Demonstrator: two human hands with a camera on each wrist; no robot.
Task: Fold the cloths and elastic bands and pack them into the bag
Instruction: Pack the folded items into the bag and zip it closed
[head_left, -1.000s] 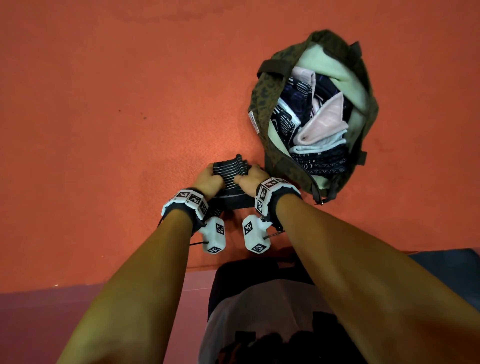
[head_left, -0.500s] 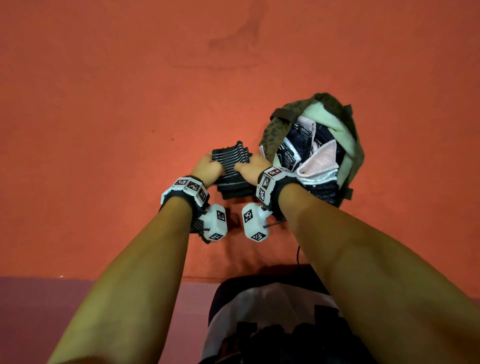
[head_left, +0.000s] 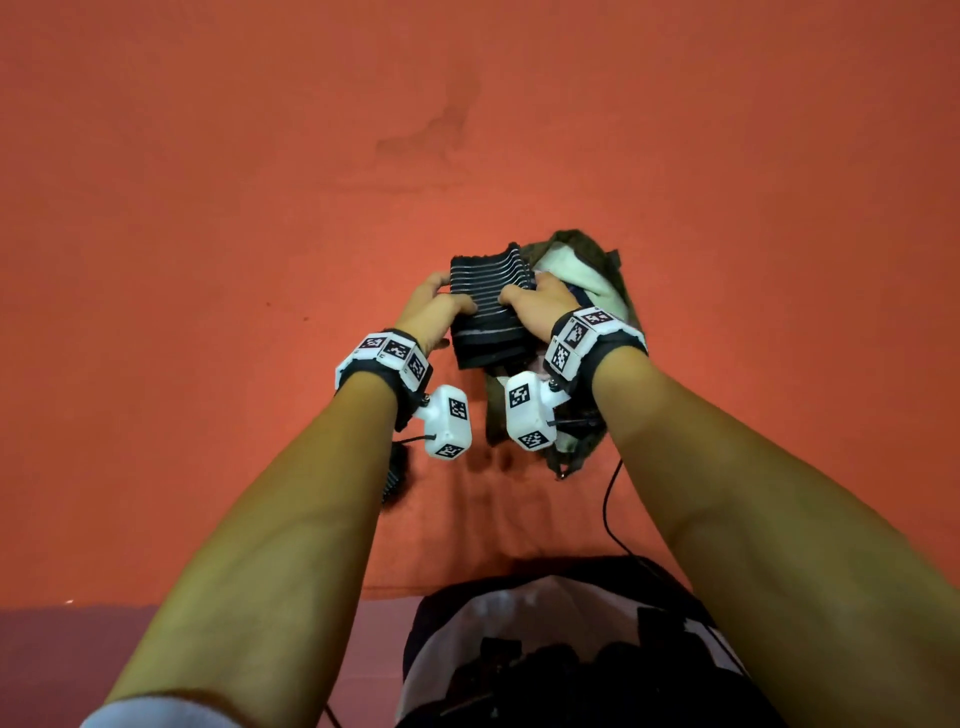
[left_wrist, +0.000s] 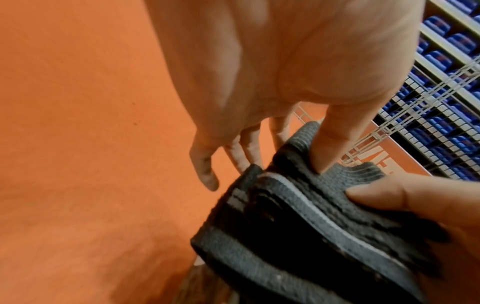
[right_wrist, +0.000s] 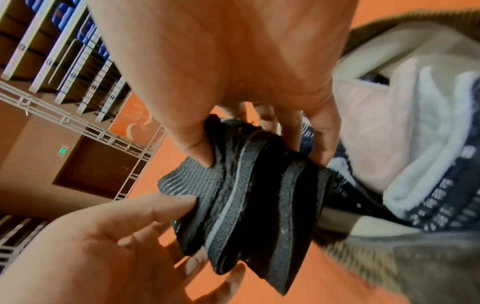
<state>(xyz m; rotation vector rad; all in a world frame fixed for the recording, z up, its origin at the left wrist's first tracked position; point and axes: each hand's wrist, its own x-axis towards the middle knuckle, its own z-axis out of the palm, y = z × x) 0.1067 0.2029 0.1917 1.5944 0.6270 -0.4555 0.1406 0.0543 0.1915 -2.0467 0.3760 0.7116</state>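
A folded black elastic band (head_left: 488, 306) with thin pale stripes is held in the air between both hands, at the left edge of the bag's mouth. My left hand (head_left: 431, 312) pinches its left side, thumb on top (left_wrist: 335, 142). My right hand (head_left: 540, 306) pinches the right side, thumb on top and fingers underneath (right_wrist: 197, 148). The band's layered folds (right_wrist: 246, 191) show in the right wrist view. The camouflage bag (head_left: 587, 249) lies open on the orange floor, mostly hidden behind my right hand and wrist. Folded pale and dark patterned cloths (right_wrist: 415, 168) fill it.
Orange floor (head_left: 208, 260) spreads all round. A dark ribbed item (head_left: 397, 475) lies on the floor under my left forearm. A thin black cable (head_left: 610, 499) runs by my right forearm. Blue seats behind white railings (left_wrist: 441, 102) stand in the background.
Both hands have lifted the folded band off the floor and carried it right and forward, from beside the bag to over the bag's left edge. The grip is unchanged.
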